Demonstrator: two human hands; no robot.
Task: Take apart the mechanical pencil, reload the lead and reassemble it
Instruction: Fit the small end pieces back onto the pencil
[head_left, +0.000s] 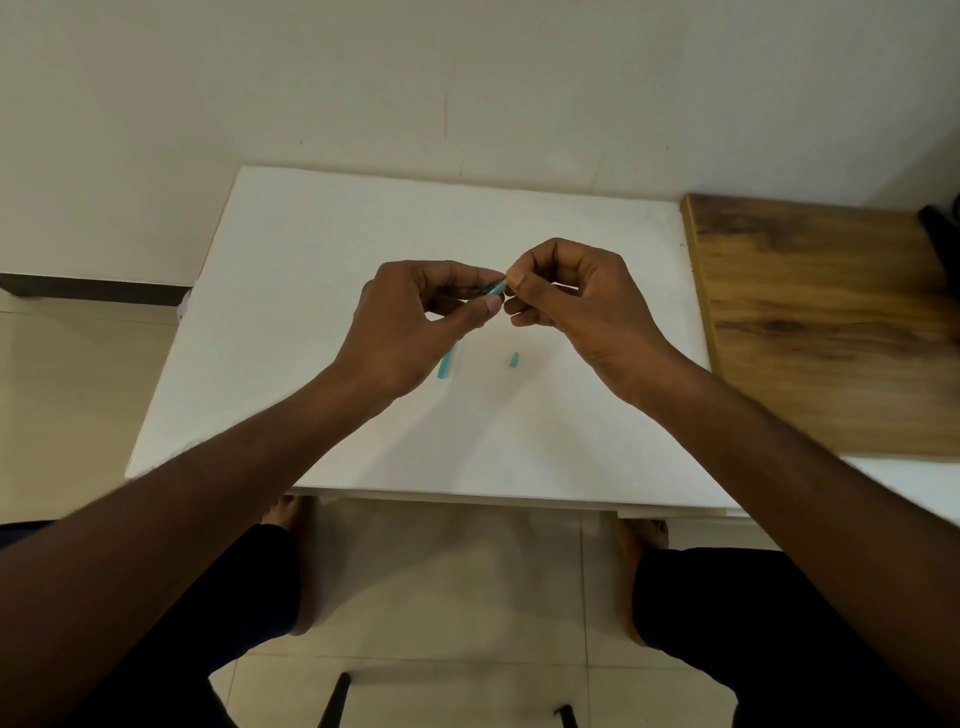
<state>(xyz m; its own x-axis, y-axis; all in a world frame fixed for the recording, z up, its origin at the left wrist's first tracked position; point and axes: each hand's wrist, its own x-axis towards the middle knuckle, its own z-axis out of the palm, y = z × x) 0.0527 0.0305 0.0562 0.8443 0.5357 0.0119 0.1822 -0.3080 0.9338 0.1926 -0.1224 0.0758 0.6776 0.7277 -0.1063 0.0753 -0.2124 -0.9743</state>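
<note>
Two bare hands are raised above one white table (322, 249), meeting over its middle. The left hand (410, 322) is closed in a pinch, thumb below and fingers above, on one teal pencil part (492, 289); only a short length of that part shows between the fingertips, slanting up toward the right, and the rest is hidden inside the hand. The right hand (576, 296) is also closed, thumb and forefinger pressed together right at the exposed end of the held part; whether it grips that end itself or some smaller item, such as a lead, is too small to tell. The remaining fingers of both hands are curled inward. Teal pieces counted: three in all. One is held as described. One longer teal tube (447, 362) lies flat on the table, partly covered by the left hand, its lower end pointing toward the person. One small teal cap (514, 360) lies on the table to the right of the tube, apart from it and below the right hand. Neither loose piece is touched by either hand. To the right of the white table, one wooden surface (821, 322) adjoins its edge, with one dark object (941, 228) at its far right, cut off by the frame. Below the table's near edge, two bare feet rest on a tiled floor (467, 582).
</note>
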